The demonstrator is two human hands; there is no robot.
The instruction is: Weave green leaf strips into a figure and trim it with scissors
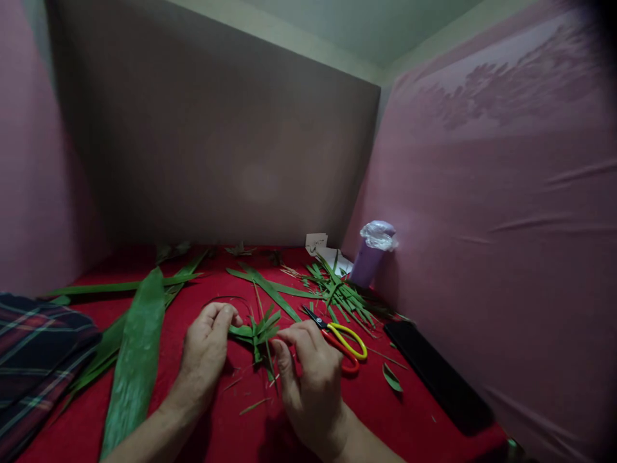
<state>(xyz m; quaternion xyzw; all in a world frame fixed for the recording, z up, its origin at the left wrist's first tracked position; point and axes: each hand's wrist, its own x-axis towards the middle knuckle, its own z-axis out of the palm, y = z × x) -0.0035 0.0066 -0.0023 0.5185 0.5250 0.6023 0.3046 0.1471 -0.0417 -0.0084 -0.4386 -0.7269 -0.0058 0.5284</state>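
A small folded piece of green leaf strips (263,331), its ends fanned out, is between my hands just above the red cloth. My left hand (208,337) is closed in a pinch on the leaf strip at its left side. A thin dark strand arcs over from these fingertips. My right hand (311,366) is closed too, thumb and fingers gathered at the piece's right edge; what exactly lies between these fingertips is partly hidden. Scissors (344,344) with one yellow and one red handle lie right beside my right hand, blades pointing away to the left.
Long broad leaves (137,354) lie at left, near plaid fabric (43,373). Cut leaf strips (337,289) are heaped at back right, before a purple container (370,257) topped with clear plastic. A black phone-like slab (438,376) rests along the right edge. White paper (315,242) stands behind.
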